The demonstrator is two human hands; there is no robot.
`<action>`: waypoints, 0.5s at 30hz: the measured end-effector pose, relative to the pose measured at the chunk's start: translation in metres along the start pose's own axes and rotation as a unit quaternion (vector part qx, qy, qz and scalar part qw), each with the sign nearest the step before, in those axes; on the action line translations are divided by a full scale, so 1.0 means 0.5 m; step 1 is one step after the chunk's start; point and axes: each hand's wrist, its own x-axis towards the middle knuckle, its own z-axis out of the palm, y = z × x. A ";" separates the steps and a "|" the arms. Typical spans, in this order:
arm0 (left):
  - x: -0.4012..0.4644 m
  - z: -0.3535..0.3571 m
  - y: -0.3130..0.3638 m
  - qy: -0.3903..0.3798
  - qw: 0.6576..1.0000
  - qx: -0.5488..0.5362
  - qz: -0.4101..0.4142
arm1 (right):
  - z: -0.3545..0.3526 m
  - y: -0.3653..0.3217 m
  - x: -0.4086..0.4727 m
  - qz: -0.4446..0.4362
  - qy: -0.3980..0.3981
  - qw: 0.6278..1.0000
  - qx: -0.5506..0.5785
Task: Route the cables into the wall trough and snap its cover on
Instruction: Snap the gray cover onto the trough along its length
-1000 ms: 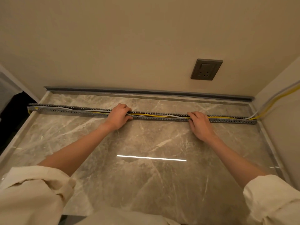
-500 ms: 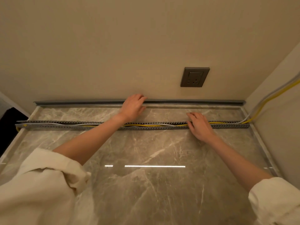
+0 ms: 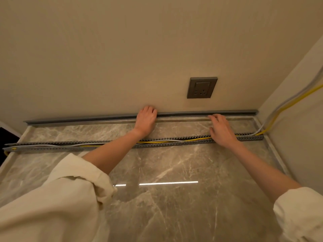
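A long grey slotted trough (image 3: 52, 148) lies across the marble surface, with a yellow cable (image 3: 195, 139) and a grey cable (image 3: 52, 145) running inside it. The grey cover strip (image 3: 227, 112) lies along the foot of the back wall. My left hand (image 3: 146, 119) rests on the cover strip near its middle, fingers curled over it. Fingers spread, my right hand (image 3: 221, 131) hovers between the trough and the cover, its fingertips close to the strip and nothing in its grasp.
A dark wall socket (image 3: 201, 87) sits above the cover strip. Both cables climb the right side wall (image 3: 297, 102). The marble surface (image 3: 166, 172) has a raised rim, and a dark gap opens at the far left.
My left hand has left the trough and reached back onto the cover strip. My right hand has lifted off the trough toward the strip. The view has tilted upward.
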 end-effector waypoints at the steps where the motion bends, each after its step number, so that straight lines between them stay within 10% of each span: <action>1: 0.001 0.001 -0.001 0.002 1.000 0.000 -0.001 | 0.000 0.000 -0.002 0.004 0.000 1.000 0.000; 15: -0.031 -0.028 -0.039 0.004 0.996 -0.085 0.028 | -0.014 -0.001 -0.007 0.002 0.018 0.997 -0.071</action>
